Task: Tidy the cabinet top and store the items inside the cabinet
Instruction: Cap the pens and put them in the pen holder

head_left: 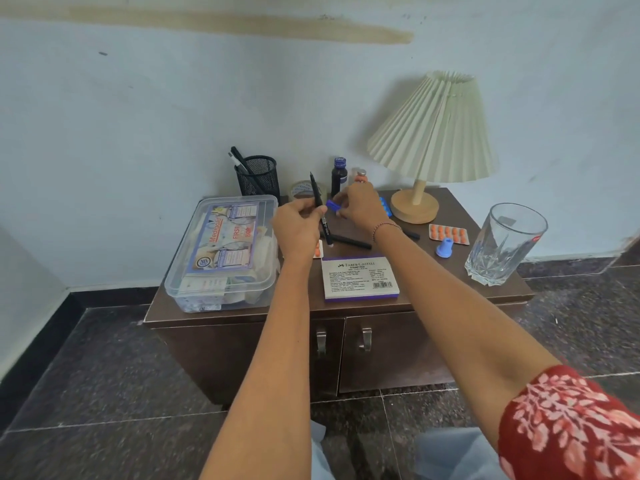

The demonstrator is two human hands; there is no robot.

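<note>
We've got slim black plastic pen (pixel 317 192) gripped mid-barrel in left hand (pixel 298 226), tip up. Right hand (pixel 360 206) just beside, pinching small blue plastic cap (pixel 334 205). Pen looks light, stiff, bit slippery, so mid-barrel hold seems best.

I can't read the stamp pad box (pixel 358 277) print; my right hand (pixel 360 206) hides most of the blue piece (pixel 333 204).

Pale blue wall (pixel 138 133), long brownish stain (pixel 277 27), dark speckled floor tiles (pixel 104 375)
</note>
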